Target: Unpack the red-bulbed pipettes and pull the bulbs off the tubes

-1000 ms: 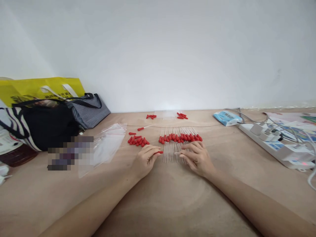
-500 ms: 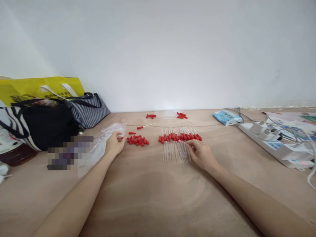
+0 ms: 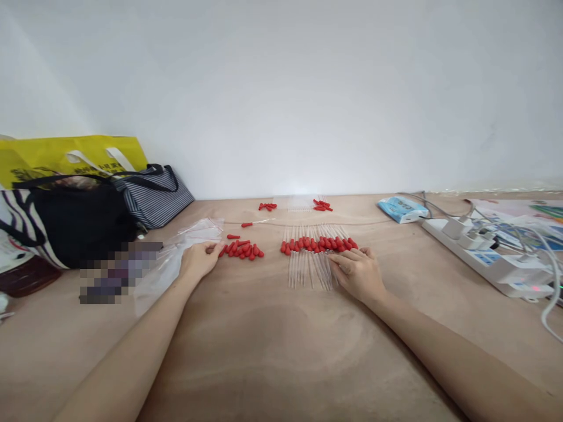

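Glass droppers [image 3: 310,257] lie in a row at 12 o'clock, right hand [image 3: 358,272] flat on them, nothing gripped. Left hand [image 3: 200,259] touches loose red bulbs [image 3: 241,250] at their 9 o'clock, can't tell its grip.

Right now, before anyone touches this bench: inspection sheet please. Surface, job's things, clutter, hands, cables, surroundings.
Surface: bare wooden tabletop, no spills seen.
Job's things: row of clear tubes with red bulbs; loose red caps piled left of it.
Clutter: clear plastic bag, black bag, striped bag and yellow bag at left; blue packet far right.
Hands: left hand touches the caps pile, grip unclear; right hand lies open on the tubes.
Cables: power strip with plugs at right, white cables trailing off.
Surroundings: plain white wall.
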